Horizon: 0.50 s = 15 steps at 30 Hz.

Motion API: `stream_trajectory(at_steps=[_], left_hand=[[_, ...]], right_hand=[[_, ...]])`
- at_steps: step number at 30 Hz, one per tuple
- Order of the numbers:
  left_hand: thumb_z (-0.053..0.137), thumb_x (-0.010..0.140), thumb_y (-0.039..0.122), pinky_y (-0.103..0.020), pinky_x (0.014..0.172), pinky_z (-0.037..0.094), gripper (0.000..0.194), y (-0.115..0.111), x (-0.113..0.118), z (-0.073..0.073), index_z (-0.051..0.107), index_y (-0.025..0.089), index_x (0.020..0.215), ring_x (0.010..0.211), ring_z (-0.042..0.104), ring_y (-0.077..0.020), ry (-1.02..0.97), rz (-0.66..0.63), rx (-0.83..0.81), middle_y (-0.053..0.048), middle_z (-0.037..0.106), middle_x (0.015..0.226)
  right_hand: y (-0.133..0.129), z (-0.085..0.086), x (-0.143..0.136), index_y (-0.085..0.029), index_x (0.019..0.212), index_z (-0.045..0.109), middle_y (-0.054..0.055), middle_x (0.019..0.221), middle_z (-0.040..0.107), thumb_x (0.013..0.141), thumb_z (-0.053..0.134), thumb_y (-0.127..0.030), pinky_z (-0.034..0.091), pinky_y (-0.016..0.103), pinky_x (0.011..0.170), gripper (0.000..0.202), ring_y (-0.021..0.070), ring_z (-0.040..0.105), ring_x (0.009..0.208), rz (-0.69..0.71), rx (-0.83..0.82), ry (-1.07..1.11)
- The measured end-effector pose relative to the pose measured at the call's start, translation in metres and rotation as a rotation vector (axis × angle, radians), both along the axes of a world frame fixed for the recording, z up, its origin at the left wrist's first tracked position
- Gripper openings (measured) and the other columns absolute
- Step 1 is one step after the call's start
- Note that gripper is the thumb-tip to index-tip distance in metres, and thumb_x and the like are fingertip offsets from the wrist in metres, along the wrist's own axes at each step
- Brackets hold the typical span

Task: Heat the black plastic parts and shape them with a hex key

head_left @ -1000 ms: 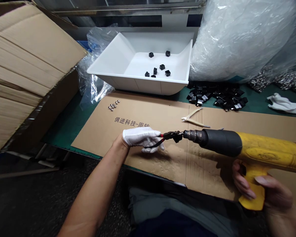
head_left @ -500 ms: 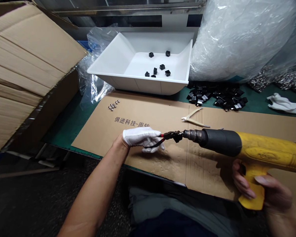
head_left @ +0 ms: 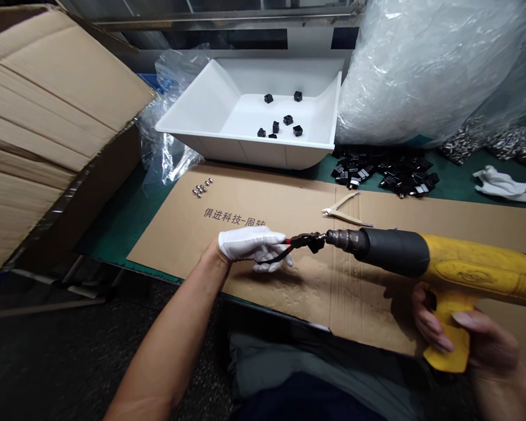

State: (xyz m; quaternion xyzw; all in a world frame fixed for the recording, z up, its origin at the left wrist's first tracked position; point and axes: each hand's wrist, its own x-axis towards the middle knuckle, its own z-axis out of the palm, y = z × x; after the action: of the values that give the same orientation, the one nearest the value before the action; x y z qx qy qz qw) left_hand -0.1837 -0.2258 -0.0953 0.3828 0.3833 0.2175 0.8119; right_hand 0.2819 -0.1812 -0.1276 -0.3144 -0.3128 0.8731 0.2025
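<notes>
My left hand point(head_left: 254, 245), in a white glove, is closed around the handles of pliers point(head_left: 284, 251) with red and black grips. In the jaws of the pliers is a small black plastic part point(head_left: 316, 243) with a bit of metal on it. Bare, my right hand point(head_left: 464, 333) wraps round the grip of a yellow heat gun point(head_left: 469, 269). The gun's stepped metal nozzle points left, its tip right beside the black part; whether they touch I cannot tell. Cream-handled nippers point(head_left: 346, 213) lie spread on the cardboard sheet point(head_left: 166, 234) just beyond.
Several small metal pieces point(head_left: 201, 188) lie on the cardboard's left. Behind stands a white tub point(head_left: 245, 151) holding several black parts. Black pieces point(head_left: 386, 169) are heaped near a plastic-wrapped bundle point(head_left: 412, 70); a white glove point(head_left: 506, 186) lies far right. A cardboard box point(head_left: 48, 105) rises at left.
</notes>
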Motion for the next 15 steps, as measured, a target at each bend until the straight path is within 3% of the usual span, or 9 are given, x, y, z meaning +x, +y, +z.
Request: stream_trajectory(at_steps=[15], left_hand=[[0.053, 0.098, 0.054, -0.023, 0.046, 0.041, 0.053, -0.0012, 0.0001, -0.001, 0.077, 0.007, 0.105, 0.053, 0.055, -0.0117, 0.028, 0.012, 0.018, -0.008, 0.067, 0.07]], right_hand=[[0.0005, 0.0033, -0.0045, -0.02, 0.113, 0.073, 0.008, 0.074, 0.062, 0.078, 0.071, -0.042, 0.048, 0.025, 0.047, 0.041, 0.0146, 0.056, 0.049, -0.01, 0.009, 0.017]])
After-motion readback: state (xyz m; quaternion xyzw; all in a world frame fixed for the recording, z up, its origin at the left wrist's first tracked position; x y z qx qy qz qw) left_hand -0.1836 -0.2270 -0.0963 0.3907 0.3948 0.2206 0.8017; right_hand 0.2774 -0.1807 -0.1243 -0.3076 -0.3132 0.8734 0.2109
